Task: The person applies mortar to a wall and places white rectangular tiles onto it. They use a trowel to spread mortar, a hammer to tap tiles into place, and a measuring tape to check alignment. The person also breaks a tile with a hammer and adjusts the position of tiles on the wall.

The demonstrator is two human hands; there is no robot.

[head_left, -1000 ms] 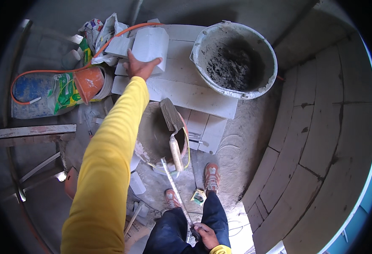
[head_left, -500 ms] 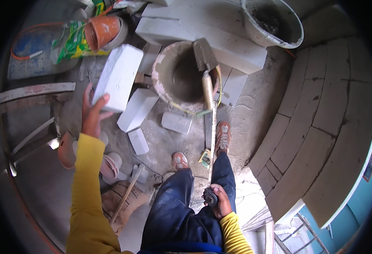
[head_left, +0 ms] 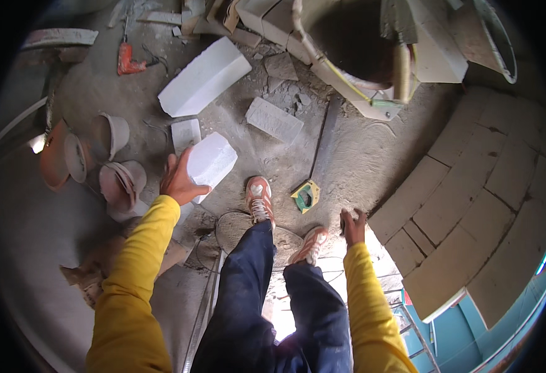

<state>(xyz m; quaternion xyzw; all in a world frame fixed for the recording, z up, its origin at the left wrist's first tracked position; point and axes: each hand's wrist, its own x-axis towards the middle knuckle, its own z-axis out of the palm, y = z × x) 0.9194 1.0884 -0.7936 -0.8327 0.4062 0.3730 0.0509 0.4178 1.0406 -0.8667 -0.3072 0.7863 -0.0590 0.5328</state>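
Observation:
My left hand (head_left: 183, 179) grips a white building block (head_left: 213, 159) by its near left side, with the thumb along its lower edge. The block is held over the floor, left of my shoes. My right hand (head_left: 353, 227) is curled round a small dark tape measure (head_left: 344, 222), mostly hidden by the fingers. No blade shows sticking out of it. Between my shoes and the right hand lies a hand saw (head_left: 306, 196) with a yellow-green handle. Farther off, a long white block (head_left: 204, 76) and two smaller ones, including a grey-white block (head_left: 275, 120), lie on the floor.
A mortar bucket (head_left: 310, 46) with a trowel (head_left: 401, 71) across its rim stands at the far right. A block wall (head_left: 465, 180) rises on the right. Plastic pots (head_left: 116, 186) and a paper sack (head_left: 92, 273) are at left, an orange-red drill (head_left: 128, 60) beyond.
The view has shifted, and my feet have moved. My left hand has brought the block closer to my legs. The tape blade that stretched toward the bucket no longer shows; my right hand moved rightward.

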